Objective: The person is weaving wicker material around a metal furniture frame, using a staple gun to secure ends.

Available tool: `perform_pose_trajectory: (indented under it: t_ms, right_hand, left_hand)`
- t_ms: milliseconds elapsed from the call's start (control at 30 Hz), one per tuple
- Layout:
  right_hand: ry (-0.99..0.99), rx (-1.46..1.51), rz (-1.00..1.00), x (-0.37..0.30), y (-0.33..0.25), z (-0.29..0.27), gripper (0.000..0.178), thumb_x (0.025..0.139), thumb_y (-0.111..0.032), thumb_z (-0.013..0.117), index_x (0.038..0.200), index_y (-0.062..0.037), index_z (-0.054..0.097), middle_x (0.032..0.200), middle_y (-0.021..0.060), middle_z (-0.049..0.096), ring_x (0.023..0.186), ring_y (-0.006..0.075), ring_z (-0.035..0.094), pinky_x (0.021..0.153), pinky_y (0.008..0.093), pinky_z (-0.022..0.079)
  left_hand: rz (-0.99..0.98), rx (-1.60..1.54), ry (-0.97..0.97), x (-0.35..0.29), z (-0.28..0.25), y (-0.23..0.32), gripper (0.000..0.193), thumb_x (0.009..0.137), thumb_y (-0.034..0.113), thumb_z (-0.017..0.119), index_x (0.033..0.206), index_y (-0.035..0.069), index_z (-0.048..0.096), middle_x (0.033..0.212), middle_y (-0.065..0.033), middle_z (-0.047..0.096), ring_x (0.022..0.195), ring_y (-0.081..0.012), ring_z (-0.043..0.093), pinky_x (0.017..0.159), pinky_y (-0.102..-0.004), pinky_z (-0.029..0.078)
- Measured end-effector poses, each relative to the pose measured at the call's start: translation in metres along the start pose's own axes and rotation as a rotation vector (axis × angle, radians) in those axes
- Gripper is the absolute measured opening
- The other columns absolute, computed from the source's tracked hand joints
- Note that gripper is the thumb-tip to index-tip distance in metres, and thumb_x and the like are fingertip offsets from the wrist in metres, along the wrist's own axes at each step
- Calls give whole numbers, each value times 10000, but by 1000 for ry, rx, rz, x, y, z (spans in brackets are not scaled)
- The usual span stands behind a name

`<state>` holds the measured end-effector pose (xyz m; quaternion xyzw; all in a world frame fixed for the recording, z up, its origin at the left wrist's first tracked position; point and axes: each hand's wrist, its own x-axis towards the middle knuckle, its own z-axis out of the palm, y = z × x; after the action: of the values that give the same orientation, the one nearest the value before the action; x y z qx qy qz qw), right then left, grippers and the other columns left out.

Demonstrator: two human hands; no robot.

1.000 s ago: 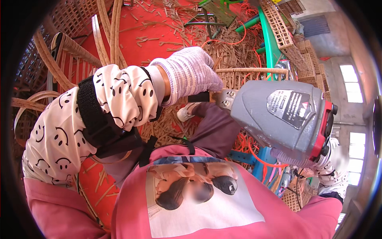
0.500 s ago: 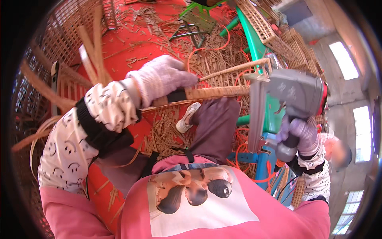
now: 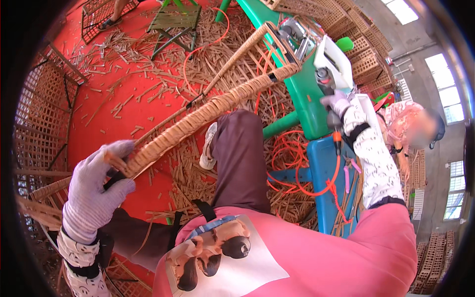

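My left hand [image 3: 89,195], in a pale lilac knit glove, is curled round the near left end of a frame whose thick bar [image 3: 198,116] is wound with brown rattan-like strip. A loose strip end [image 3: 115,161] pokes out between the thumb and fingers. The frame slants up to the right, its far corner over a green table [image 3: 311,111]. My right hand [image 3: 339,105], gloved alike, is closed round the handle of a grey air nail gun [image 3: 324,76] at the table. Much of the gun's body is hidden behind the hand and a white holder [image 3: 336,59].
A blue stool [image 3: 321,153] bears pink-handled pliers [image 3: 346,178] and strips. Orange air hose [image 3: 292,153] coils beside it. Offcuts litter the red floor [image 3: 104,119]. A folding stool [image 3: 173,22] stands ahead, woven panels [image 3: 47,109] at left. Another person [image 3: 405,123] is at right.
The nail gun has gone from beside the frame to the table at right. My left hand has slid left to the frame's end, and the frame now slants. The view has turned right.
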<state>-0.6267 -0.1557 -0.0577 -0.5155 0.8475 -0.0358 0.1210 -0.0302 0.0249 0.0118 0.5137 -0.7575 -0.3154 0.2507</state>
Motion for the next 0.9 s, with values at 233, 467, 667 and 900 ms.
perform_pose_trajectory:
  t_ms: [233,467,667,900]
  right_hand:
    - [-122,720,-57,-26,49,-54,669,752,-511,678,1233,-84,496,983,47,577,836,147,548,671,332,446]
    - [-309,-345,286,-164,142,-42,1126,480,-382,846,1366,30,287,1341,229,408,1256,273,403,1012,347,358]
    - [-360,-59,204,-183,179,-22,772,522,-246,803,1186,18,513,1052,113,619,859,242,619,773,367,482]
    - [4,-311,-33,-148,107,-36,604,579,-231,704,1119,-34,517,976,144,579,929,291,589,837,372,462]
  left_hand:
    - [324,671,-21,-12,11,-6,573,727,-70,516,1290,29,465,1291,-154,511,992,-313,582,842,-357,462]
    - [283,562,-22,-23,23,4,525,775,-43,524,1290,32,458,1322,-165,481,970,-275,580,831,-349,462]
    - [238,-81,127,-20,14,24,198,862,23,497,1024,-37,595,992,-149,570,850,-204,569,764,-290,443]
    - [13,-393,253,-29,12,6,166,892,80,548,989,-20,639,846,-52,610,785,-107,565,711,-238,449]
